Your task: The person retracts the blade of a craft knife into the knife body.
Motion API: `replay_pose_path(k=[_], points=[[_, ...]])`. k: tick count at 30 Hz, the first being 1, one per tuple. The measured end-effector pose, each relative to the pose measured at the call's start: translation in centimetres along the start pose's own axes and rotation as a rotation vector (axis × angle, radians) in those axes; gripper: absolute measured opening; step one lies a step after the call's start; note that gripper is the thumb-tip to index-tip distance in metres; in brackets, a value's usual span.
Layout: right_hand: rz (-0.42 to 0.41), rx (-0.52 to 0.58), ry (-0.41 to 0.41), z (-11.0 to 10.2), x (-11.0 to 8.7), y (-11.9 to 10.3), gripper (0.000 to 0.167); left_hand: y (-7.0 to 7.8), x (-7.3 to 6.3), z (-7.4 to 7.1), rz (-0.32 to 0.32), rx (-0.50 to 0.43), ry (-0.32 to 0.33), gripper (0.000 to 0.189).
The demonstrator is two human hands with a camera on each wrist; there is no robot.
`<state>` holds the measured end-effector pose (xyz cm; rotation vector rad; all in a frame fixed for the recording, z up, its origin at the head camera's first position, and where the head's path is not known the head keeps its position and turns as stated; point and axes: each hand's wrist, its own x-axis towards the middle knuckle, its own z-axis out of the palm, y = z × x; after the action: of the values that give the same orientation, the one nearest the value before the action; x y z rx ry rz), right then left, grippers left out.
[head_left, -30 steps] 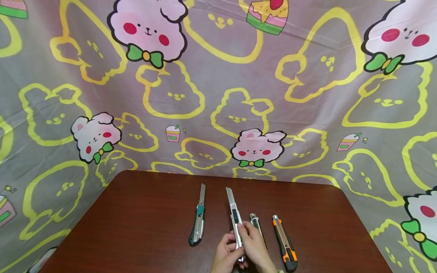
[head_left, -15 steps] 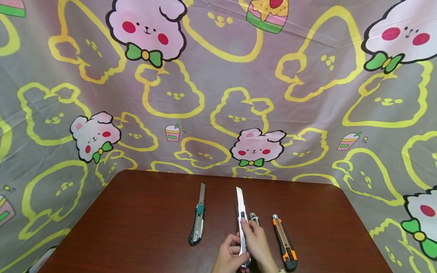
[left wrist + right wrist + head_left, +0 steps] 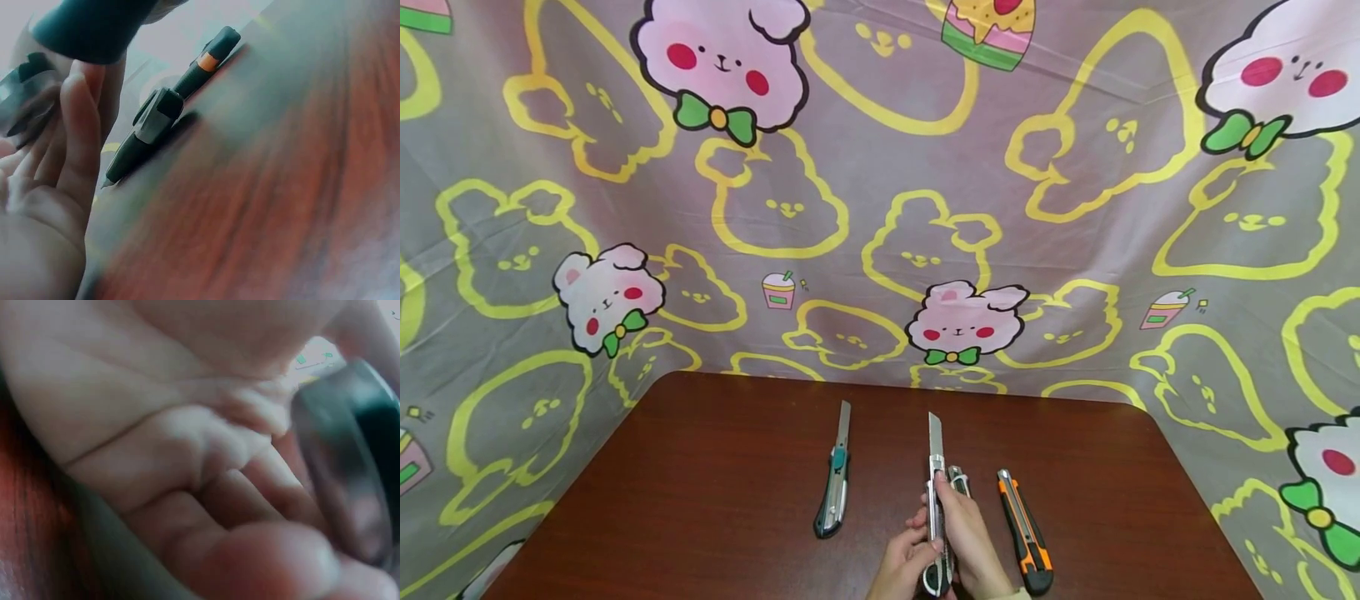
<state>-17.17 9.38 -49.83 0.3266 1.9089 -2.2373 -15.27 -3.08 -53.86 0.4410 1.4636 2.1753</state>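
Observation:
A silver utility knife [image 3: 936, 437], its long blade out and pointing away, is held by both hands near the front of the table. My right hand [image 3: 967, 532] grips the handle's right side, its thumb lying along the handle near the blade end. At the butt, my left hand [image 3: 904, 562] holds the knife with the thumb on its edge. In the right wrist view, the handle [image 3: 344, 462] sits by the curled fingers [image 3: 262, 562]. The left wrist view has the blurred butt [image 3: 28, 94] beside the left fingers [image 3: 81, 119].
On the brown table [image 3: 700, 483] lies a teal-and-silver utility knife [image 3: 833, 496], blade out, to the left. Another utility knife [image 3: 957, 477] is partly hidden behind my right hand. An orange-and-black utility knife [image 3: 1025, 533] lies further right. Patterned cloth [image 3: 850, 208] surrounds the table.
The held knife has moved right and turned more upright in the head view, its butt now showing its dark end. The right thumb has shifted up along the handle. The other knives have stayed put.

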Motion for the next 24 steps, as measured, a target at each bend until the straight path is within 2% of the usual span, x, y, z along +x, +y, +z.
replay_pose_path(k=[4, 11, 14, 17, 24], points=[[-0.028, -0.009, -0.021, 0.6, 0.1, 0.3, 0.051, -0.1, 0.0, 0.1, 0.027, -0.025, 0.068, 0.055], [-0.004, 0.033, 0.037, 1.1, 0.0, 0.5, 0.058, -0.1, 0.2, 0.1, 0.062, 0.056, 0.143, 0.047], [0.019, 0.067, 0.056, 1.2, -0.1, 0.4, 0.060, -0.1, 0.2, 0.2, 0.087, 0.087, 0.159, 0.044], [0.031, 0.086, 0.065, 1.2, -0.1, 0.3, 0.057, -0.1, 0.1, 0.2, 0.107, 0.116, 0.160, 0.041], [0.004, 0.039, 0.090, 1.0, 0.1, 0.4, 0.051, -0.7, 0.6, 0.1, 0.113, 0.243, 0.183, 0.038]])
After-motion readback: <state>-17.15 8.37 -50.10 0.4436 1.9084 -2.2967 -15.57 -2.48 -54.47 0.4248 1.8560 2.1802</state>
